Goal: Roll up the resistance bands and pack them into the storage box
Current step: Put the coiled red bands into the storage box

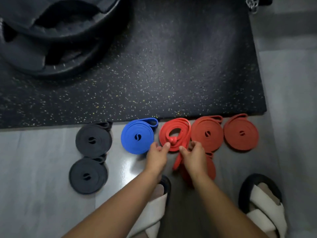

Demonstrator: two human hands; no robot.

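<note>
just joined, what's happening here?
A person is coiling a bright red band on the floor: the left hand touches its core, the right hand grips its loose tail. Two black rolls, a blue roll and two darker red rolls lie finished beside it. No storage box in view.
</note>
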